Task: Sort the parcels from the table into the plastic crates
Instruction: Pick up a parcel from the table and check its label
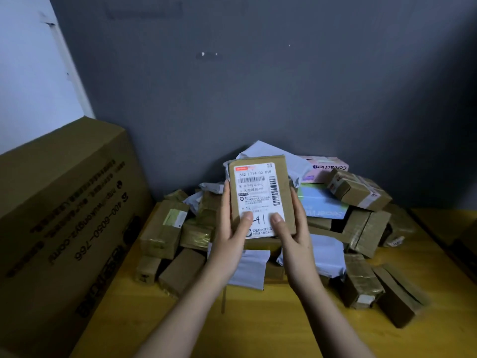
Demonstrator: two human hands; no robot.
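Holding one small cardboard parcel (262,196) up above the pile, both hands on it. Left hand (230,228) grips the left edge, thumb pressed on the label's lower part; right hand (293,227) grips the right edge, thumb also on the label. Parcel is clear of the tabletop (271,329), roughly centre of view.

Containers: only one visible is a big brown carton (64,215) at 9 o'clock, closed side facing the camera, contents not visible.

Parcel look: flat brown box, taped, white shipping label (256,195) covering most of the front face, red tab at the label's top-left, barcodes, handwritten "41" near the bottom.

Orientation: long axis runs 6 to 12 o'clock, slightly tilted toward 1; label face toward the camera, text upright.

Behind and under it, 11 to 4 o'clock: heap of taped brown boxes (361,192), white poly mailers (249,270), a pink "Contact lens" box (326,167).
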